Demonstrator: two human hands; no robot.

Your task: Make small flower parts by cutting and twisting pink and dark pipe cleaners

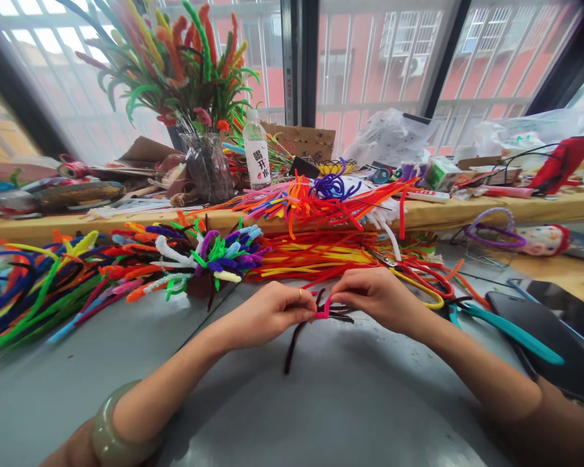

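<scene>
Both my hands meet over the grey table [321, 402], pinching a small bundle of pipe cleaners. My left hand [267, 311], wearing a ring, is closed on a dark brown pipe cleaner [294, 344] whose tail hangs down toward me. My right hand [374, 295] is closed on the same piece, where a short pink pipe cleaner [324, 311] wraps around the brown loops. A pale green bangle [108, 434] sits on my left wrist.
Heaps of coloured pipe cleaners [126, 266] lie behind my hands, with red and yellow ones [321, 256] in the middle. Teal-handled pliers [506, 327], red scissors [423, 272] and a dark phone [549, 337] lie at right. A vase [207, 165] and a bottle [256, 152] stand on the wooden ledge.
</scene>
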